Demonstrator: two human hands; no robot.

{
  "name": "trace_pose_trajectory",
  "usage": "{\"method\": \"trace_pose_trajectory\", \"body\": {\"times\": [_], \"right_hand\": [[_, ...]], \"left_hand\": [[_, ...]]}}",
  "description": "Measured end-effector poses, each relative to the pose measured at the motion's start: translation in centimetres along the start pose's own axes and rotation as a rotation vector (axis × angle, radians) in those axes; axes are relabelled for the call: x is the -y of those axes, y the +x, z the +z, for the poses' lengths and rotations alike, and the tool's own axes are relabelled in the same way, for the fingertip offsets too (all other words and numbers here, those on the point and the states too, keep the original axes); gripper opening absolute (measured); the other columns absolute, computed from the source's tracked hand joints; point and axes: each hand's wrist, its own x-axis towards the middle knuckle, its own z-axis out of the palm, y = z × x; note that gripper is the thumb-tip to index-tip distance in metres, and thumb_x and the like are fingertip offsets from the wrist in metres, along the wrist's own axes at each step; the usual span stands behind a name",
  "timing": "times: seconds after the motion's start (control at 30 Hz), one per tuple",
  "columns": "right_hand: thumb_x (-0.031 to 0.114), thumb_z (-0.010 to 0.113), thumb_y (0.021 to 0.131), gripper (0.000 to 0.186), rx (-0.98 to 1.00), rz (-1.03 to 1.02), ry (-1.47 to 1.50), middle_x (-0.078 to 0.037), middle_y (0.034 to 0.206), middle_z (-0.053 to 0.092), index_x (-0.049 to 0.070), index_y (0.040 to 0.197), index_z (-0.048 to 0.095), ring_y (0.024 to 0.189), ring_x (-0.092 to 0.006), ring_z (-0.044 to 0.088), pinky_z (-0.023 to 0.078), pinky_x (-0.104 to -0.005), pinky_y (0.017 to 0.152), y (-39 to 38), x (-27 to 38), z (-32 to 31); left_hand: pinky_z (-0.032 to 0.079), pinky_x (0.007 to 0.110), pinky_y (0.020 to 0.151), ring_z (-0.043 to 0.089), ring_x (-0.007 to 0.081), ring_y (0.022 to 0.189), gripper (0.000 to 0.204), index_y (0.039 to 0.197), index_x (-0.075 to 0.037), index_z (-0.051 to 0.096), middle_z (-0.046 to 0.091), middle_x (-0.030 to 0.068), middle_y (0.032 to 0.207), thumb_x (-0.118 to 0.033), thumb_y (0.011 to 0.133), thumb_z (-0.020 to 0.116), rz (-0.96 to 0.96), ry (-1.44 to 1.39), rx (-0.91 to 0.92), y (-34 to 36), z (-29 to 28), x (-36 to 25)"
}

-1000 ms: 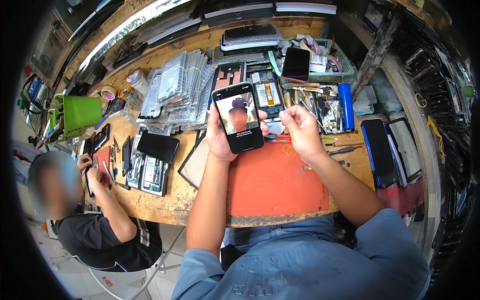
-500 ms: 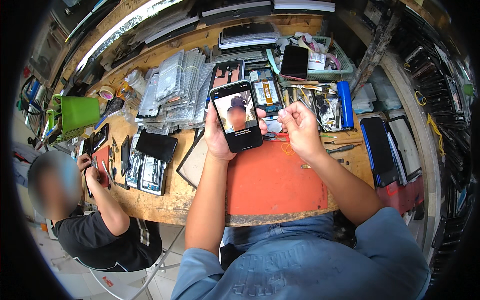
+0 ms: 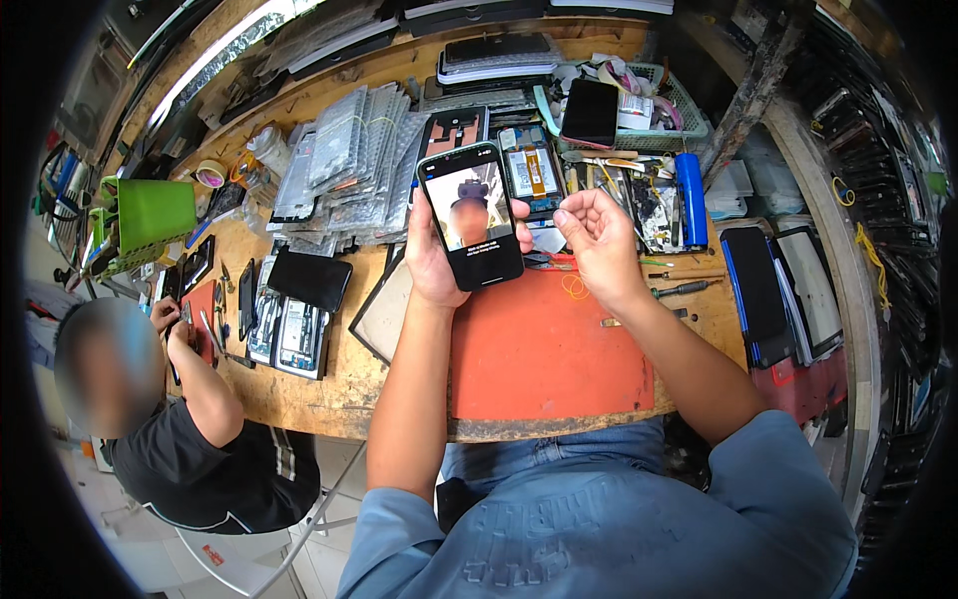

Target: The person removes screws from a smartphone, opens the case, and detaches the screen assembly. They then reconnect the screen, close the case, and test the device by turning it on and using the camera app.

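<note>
My left hand (image 3: 435, 262) is wrapped round a smartphone (image 3: 489, 276), holding it upright over the back of an orange-red mat (image 3: 549, 354). Its lit screen shows a camera picture of a person in a dark cap, with a black band below. Just right of the phone, my right hand (image 3: 600, 240) hovers with curled fingers, the thumb against the index finger; nothing shows between them. Behind the phone lie an opened phone with a bare battery (image 3: 531, 172) and a phone housing (image 3: 439, 132).
Bubble-wrapped panels (image 3: 349, 150) are piled at the back left. A green basket (image 3: 679, 110) of parts stands at the back right, near a blue cylinder (image 3: 690, 200) and a screwdriver (image 3: 684, 289). On the left, a co-worker's hands (image 3: 172, 327) work near opened phones (image 3: 301, 334).
The view has shifted slightly. My left hand keeps its hold on the smartphone, and the face on the screen sits a little lower in the picture. My right hand stays beside it, fingers still curled.
</note>
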Motion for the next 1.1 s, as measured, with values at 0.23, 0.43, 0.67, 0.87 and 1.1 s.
{"method": "trace_pose_trajectory", "body": {"times": [0.23, 0.43, 0.67, 0.87, 1.1], "right_hand": [[0.007, 0.075, 0.101, 0.012, -0.036, -0.006, 0.082, 0.002, 0.09, 0.066, 0.004, 0.103, 0.064, 0.079, -0.005, 0.06, 0.051, -0.0231, 0.074, 0.2, -0.4, -0.1], [0.001, 0.069, 0.103, 0.013, -0.028, -0.098, 0.049, -0.003, 0.093, 0.07, 0.002, 0.091, 0.065, 0.083, -0.0071, 0.063, 0.054, -0.0265, 0.08, -0.2, -0.2, -0.5], [0.006, 0.066, 0.107, 0.012, 0.116, -0.098, 0.017, -0.003, 0.091, 0.066, 0.003, 0.097, 0.059, 0.078, -0.0075, 0.061, 0.052, -0.026, 0.071, 0.3, -1.9, -1.0], [0.01, 0.06, 0.111, 0.008, 0.052, -0.107, -0.002, -0.001, 0.087, 0.066, 0.006, 0.103, 0.06, 0.073, -0.0085, 0.063, 0.054, -0.0252, 0.067, -0.2, 0.3, -0.1], [0.015, 0.065, 0.109, 0.012, -0.008, -0.006, -0.036, -0.001, 0.085, 0.067, 0.003, 0.105, 0.063, 0.069, -0.0057, 0.058, 0.049, -0.0208, 0.063, -0.3, 1.0, -0.7]], "left_hand": [[0.065, 0.051, 0.082, 0.076, 0.0385, 0.094, 0.095, 0.145, -0.002, 0.055, 0.072, 0.0261, 0.122, -0.082, 0.102, 0.027, -0.015, -0.024, -0.038, -0.3, 0.0, -0.3], [0.063, 0.055, 0.084, 0.075, 0.0408, 0.096, 0.095, 0.143, -0.004, 0.058, 0.072, 0.0266, 0.123, -0.083, 0.101, 0.028, -0.03, -0.047, -0.025, -0.1, -1.3, 0.3], [0.064, 0.05, 0.083, 0.075, 0.0378, 0.097, 0.092, 0.147, -0.004, 0.053, 0.072, 0.0261, 0.121, -0.082, 0.102, 0.029, 0.005, -0.09, -0.042, 0.3, -0.4, 0.5], [0.063, 0.05, 0.084, 0.073, 0.0369, 0.096, 0.094, 0.145, -0.002, 0.052, 0.07, 0.0268, 0.123, -0.083, 0.102, 0.029, 0.02, 0.037, -0.069, -0.6, -0.7, -0.2], [0.061, 0.052, 0.09, 0.073, 0.0397, 0.1, 0.089, 0.15, -0.004, 0.05, 0.07, 0.029, 0.125, -0.078, 0.105, 0.027, -0.026, -0.076, 0.022, 0.5, -1.2, 0.4]]}}
